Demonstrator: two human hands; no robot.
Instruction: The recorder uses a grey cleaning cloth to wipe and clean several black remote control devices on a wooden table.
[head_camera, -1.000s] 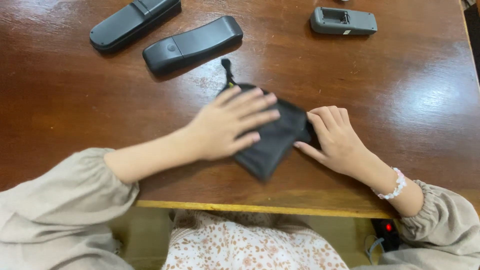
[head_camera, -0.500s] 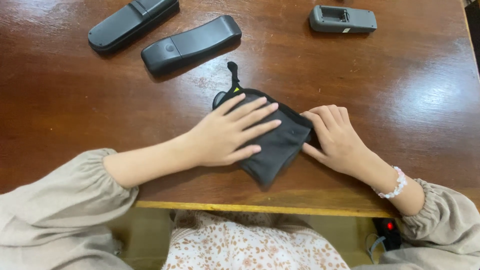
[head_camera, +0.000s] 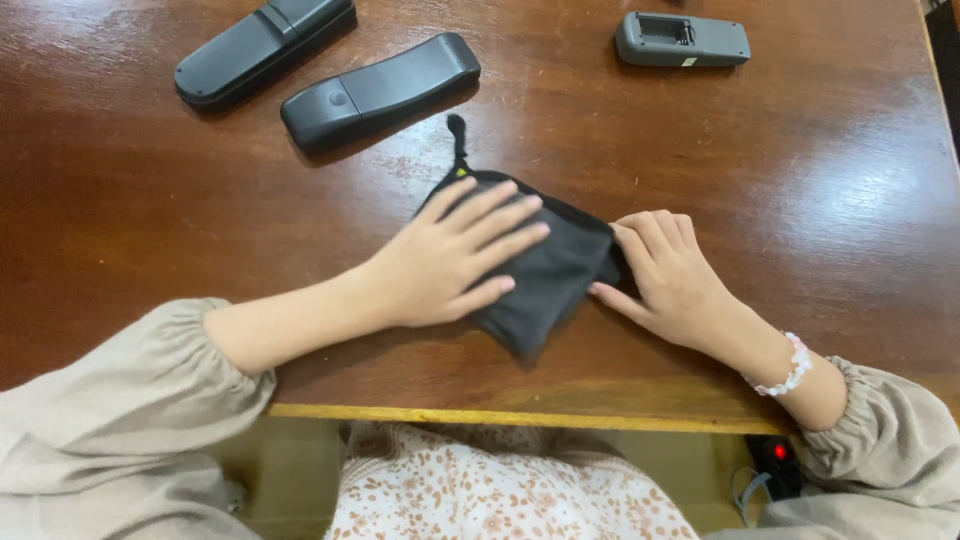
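Observation:
A small black fabric pouch with a drawstring tail lies flat on the dark wooden table, near its front edge. My left hand rests palm-down on the pouch's left half, fingers spread and pointing right. My right hand touches the pouch's right edge, its fingers curled against the fabric and the thumb stretched along the table under the corner. Part of the pouch is hidden under both hands.
Two long black remote-like devices lie side by side at the far left. A shorter grey device lies at the far right. Below the table's front edge sits a power strip with a red light.
The pouch has slid slightly toward the front edge, showing more of its drawstring tail. My left hand moved a little left and down on the fabric. My right hand barely shifted.

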